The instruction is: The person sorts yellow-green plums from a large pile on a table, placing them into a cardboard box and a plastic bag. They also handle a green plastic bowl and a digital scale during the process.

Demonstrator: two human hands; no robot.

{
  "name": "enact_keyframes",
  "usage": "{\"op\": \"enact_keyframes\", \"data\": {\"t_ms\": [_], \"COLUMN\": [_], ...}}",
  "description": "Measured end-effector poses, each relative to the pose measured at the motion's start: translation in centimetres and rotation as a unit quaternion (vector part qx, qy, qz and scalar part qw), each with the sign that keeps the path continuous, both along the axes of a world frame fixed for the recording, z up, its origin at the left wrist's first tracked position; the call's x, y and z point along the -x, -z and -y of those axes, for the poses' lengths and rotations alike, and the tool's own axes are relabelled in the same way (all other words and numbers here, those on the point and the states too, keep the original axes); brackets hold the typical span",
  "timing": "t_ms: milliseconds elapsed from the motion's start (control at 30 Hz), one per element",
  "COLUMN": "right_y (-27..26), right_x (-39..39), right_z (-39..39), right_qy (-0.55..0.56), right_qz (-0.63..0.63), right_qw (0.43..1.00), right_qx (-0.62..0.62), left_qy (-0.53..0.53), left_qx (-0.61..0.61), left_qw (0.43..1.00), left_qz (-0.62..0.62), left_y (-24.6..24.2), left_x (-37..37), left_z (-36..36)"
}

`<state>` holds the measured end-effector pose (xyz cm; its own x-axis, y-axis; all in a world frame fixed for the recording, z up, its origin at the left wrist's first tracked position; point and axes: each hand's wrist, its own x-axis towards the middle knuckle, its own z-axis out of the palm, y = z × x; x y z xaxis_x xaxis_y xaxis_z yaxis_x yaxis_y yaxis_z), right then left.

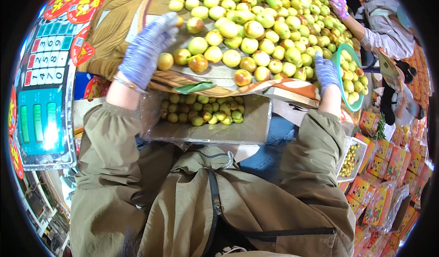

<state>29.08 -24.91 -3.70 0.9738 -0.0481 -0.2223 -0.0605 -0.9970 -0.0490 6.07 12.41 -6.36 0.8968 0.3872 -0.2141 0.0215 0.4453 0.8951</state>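
Green and reddish-brown jujubes (253, 29) lie spread over a cloth-covered table in front of me. My left hand (149, 47), in a blue-and-white knit glove, is over the table's left part, its fingers around a partly hidden fruit. My right hand (325, 70), gloved alike, is at the near right edge of the fruit, beside a green plastic basin (360, 101) holding jujubes; whether it grips anything is unclear. A cardboard box (205, 135) lined with clear plastic stands below the table edge near my lap, with more jujubes (205, 111) inside.
A price-computing scale's keypad and display (41, 119) are at the left, with red stickers. A green leaf (194, 87) lies on the cloth edge. Another person's gloved hand (337, 3) is at the far right. A white crate (351, 159) and printed cartons (396, 162) stand at right.
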Motion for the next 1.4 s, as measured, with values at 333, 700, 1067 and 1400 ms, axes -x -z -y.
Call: {"op": "enact_keyframes", "data": {"t_ms": [333, 700, 1067, 1400], "right_y": [-3.7, -3.6, -2.4, -1.5], "right_x": [5.8, 6.1, 6.2, 6.7], "right_z": [-1.3, -0.5, -3.4, -6.8], "right_qy": [0.122, 0.002, 0.052, 0.004], "right_qz": [-0.054, -0.181, -0.304, -0.357], "right_qw": [0.896, 0.822, 0.691, 0.641], "right_qx": [-0.424, -0.539, -0.654, -0.679], "left_qy": [0.057, 0.014, 0.007, 0.053], "left_qx": [-0.008, 0.067, 0.106, 0.094], "left_qw": [0.997, 0.998, 0.994, 0.994], "left_qz": [0.044, -0.001, -0.010, 0.010], "left_y": [1.0, -0.7, -0.4, 0.2], "left_x": [1.2, 1.1, 1.2, 1.3], "left_z": [2.4, 3.6, 3.5, 2.3]}}
